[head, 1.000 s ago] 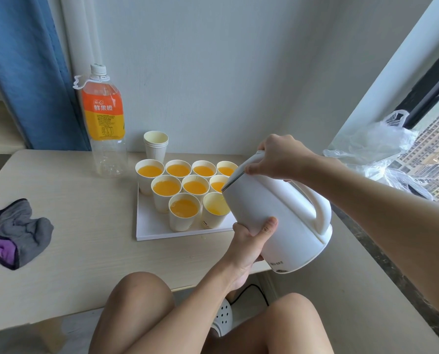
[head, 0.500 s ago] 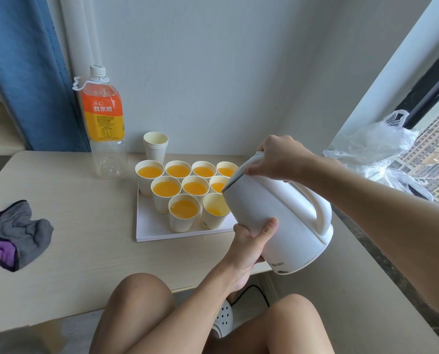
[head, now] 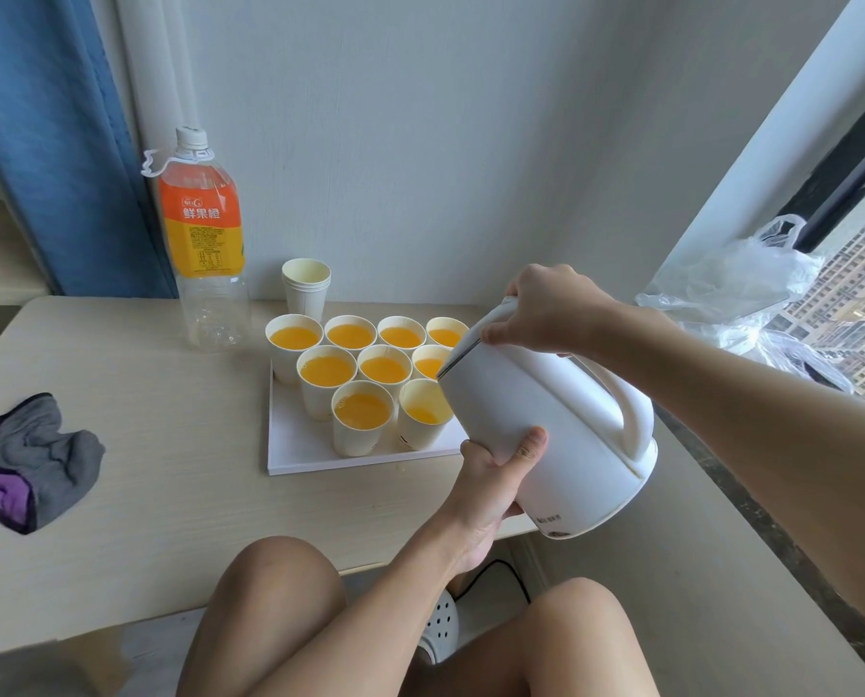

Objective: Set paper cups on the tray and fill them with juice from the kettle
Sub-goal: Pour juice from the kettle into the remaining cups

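- Pale table (head: 158, 445): bare stretch between the cloth (head: 33, 455) at left and the white tray (head: 294, 452).
- Kettle (head: 546, 410) tilts over the tray's right edge; left hand (head: 490, 475) grips its body, right hand (head: 546, 309) grips its top.

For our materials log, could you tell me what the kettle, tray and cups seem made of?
Kettle: probably plastic, smooth white shell with soft sheen. Tray: matte white slab, square edge; plastic or coated board, unclear. Cups: paper, matte off-white walls, rolled rims.

Single head cam, wide-angle, faces fwd/down, close over table (head: 168, 445).
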`<state>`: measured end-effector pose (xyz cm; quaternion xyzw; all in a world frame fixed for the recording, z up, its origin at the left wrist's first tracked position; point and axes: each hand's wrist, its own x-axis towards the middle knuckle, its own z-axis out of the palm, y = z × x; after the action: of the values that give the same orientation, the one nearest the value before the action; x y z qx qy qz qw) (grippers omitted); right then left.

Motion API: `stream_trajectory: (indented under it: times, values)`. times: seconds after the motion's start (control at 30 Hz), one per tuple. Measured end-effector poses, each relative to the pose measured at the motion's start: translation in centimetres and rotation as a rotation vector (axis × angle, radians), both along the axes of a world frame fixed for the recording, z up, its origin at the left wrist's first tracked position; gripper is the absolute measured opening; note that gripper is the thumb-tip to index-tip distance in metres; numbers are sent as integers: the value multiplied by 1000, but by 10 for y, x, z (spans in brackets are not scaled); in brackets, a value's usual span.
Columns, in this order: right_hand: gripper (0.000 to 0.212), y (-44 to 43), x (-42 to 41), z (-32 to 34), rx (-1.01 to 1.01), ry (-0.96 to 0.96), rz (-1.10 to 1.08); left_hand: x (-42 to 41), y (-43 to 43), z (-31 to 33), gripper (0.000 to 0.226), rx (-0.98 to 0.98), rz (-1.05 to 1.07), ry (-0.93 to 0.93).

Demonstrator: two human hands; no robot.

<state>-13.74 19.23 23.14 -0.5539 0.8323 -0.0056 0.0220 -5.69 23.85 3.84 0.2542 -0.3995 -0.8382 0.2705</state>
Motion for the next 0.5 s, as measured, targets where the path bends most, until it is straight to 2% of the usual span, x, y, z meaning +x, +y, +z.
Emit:
stream_trajectory:
  times: [0.4, 0.5]
  values:
    - [36, -2, 1, 1, 12, 10, 5, -1, 1, 0, 106, 21, -2, -1]
    - [36, -2, 1, 1, 11, 10, 3, -1, 0, 0, 114, 23, 0, -8]
